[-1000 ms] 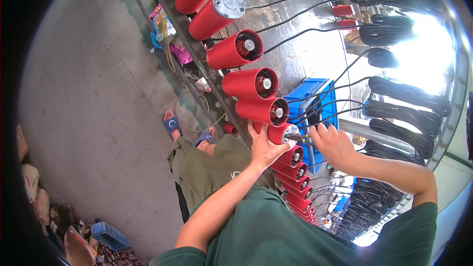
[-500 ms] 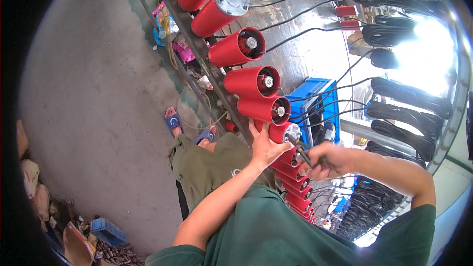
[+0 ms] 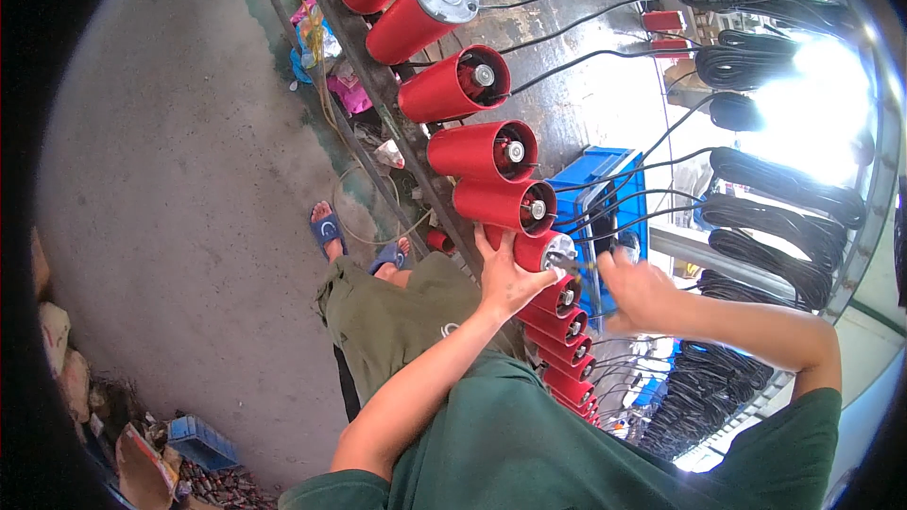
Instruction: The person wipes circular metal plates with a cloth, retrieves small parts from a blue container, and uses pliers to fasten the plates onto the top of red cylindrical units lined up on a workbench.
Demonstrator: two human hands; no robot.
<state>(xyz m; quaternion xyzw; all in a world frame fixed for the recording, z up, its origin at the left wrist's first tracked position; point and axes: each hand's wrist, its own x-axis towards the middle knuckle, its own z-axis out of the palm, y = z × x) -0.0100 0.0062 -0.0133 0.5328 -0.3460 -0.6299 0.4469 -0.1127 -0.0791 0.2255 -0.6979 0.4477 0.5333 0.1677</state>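
Note:
A long row of red cylindrical housings with round open ends includes one housing (image 3: 532,247) that my left hand (image 3: 510,281) holds. My fingers lie over its side and my thumb rests by its silvery end cap (image 3: 560,249). In front of that cap my right hand (image 3: 644,291) grips a dark hand tool that looks like pliers (image 3: 584,266). Motion blurs the hand and tool; the tool's tip reaches the cap beside my left thumb. A neighbouring open housing (image 3: 515,207) shows a shaft and metal core inside.
Black cables run right from the housings to coiled bundles (image 3: 789,184). Behind the row is a blue crate (image 3: 586,175). Farther up, a capped housing (image 3: 422,14) lies on the dark metal rail (image 3: 402,123). Bags and litter (image 3: 350,90) lie below the rail, near my slippered feet.
My right hand and the pliers have swung up and slightly right, the tool now nearly level against the cap. My left hand keeps its hold on the housing.

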